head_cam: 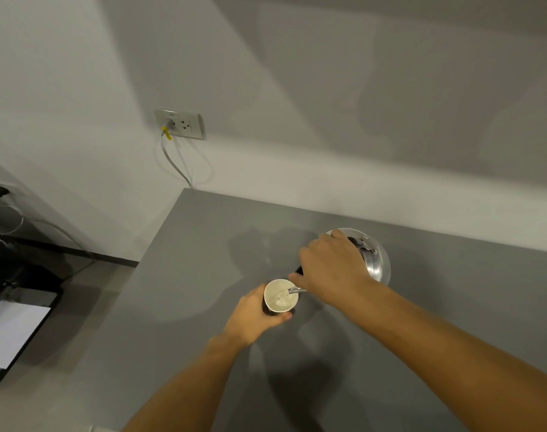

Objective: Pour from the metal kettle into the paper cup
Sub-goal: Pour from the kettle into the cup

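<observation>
My two bare forearms reach forward. My left hand [253, 316] is wrapped around the white paper cup with dark outside [280, 297], keeping it upright on the flat grey worktop [185, 275]. My right hand [331, 266] is clenched on the handle of the round shiny metal kettle [376, 263], tilted so its thin spout [297, 290] reaches over the cup's rim. I judge the pouring is under way; next I should watch the level and bring the kettle upright in time. Behind is a pale wall with a grey double socket [180, 124].

One kettle [378, 263], one cup [280, 297], two hands [254, 316] [331, 269]
</observation>
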Motion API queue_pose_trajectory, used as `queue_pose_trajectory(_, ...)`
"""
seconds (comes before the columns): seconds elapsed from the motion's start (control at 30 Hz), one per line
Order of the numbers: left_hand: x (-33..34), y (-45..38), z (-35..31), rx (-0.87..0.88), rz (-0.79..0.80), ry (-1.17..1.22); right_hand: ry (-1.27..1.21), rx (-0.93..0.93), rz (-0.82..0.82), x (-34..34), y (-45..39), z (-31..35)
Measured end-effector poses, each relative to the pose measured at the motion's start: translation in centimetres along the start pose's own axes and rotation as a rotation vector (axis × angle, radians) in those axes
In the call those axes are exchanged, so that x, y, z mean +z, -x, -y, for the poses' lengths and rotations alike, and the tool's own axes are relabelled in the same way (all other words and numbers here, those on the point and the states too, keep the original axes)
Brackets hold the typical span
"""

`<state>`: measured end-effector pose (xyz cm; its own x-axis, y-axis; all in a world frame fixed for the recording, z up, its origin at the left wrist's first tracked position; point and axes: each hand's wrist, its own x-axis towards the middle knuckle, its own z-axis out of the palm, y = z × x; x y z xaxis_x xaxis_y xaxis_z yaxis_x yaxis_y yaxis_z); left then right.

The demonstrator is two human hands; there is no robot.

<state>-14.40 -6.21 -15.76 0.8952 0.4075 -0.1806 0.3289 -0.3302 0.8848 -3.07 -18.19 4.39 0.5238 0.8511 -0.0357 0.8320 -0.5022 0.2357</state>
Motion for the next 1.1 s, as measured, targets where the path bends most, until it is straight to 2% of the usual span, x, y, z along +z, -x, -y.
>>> queue_pose_trajectory(1.1,0.23,0.03,0.14,-0.013,-0.017,-0.019,0.019,-0.051,-0.025,0.24,-0.54,0.06)
